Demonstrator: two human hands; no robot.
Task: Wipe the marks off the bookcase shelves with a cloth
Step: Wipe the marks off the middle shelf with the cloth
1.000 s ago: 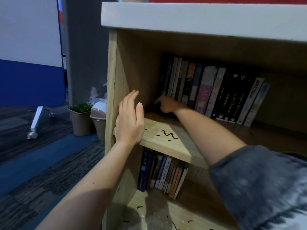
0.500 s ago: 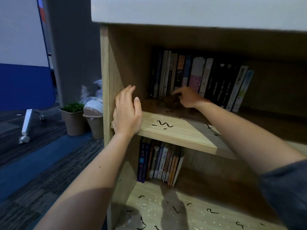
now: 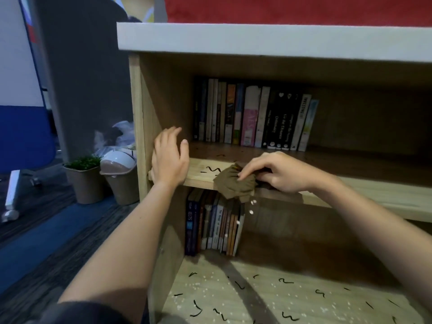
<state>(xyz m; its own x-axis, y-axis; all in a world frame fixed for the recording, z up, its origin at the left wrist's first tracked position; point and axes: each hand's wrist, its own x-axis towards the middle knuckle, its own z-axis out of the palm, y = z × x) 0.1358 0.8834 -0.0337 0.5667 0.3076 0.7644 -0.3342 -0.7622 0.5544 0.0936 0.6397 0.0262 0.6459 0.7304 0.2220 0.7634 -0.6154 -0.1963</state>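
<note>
A wooden bookcase (image 3: pixel 136 118) fills the view. Its middle shelf (image 3: pixel 364 195) carries black squiggle marks (image 3: pixel 211 170) near the front left. My right hand (image 3: pixel 278 173) grips a brown cloth (image 3: pixel 233 184) at the shelf's front edge, part of it hanging over. Small white crumbs (image 3: pixel 252 206) fall below the cloth. My left hand (image 3: pixel 169 157), fingers straight, rests on the shelf's left front corner against the side panel. The bottom shelf (image 3: pixel 304 298) has several black marks and white specks.
A row of upright books (image 3: pixel 254 115) stands at the back of the middle shelf, a shorter row (image 3: pixel 214 223) below it. Left of the bookcase on the carpet stand a potted plant (image 3: pixel 84 178) and a small bin (image 3: pixel 121 176).
My right hand has pulled the cloth from the back of the shelf by the books forward to the front edge, sweeping crumbs off. The left hand has stayed at the corner.
</note>
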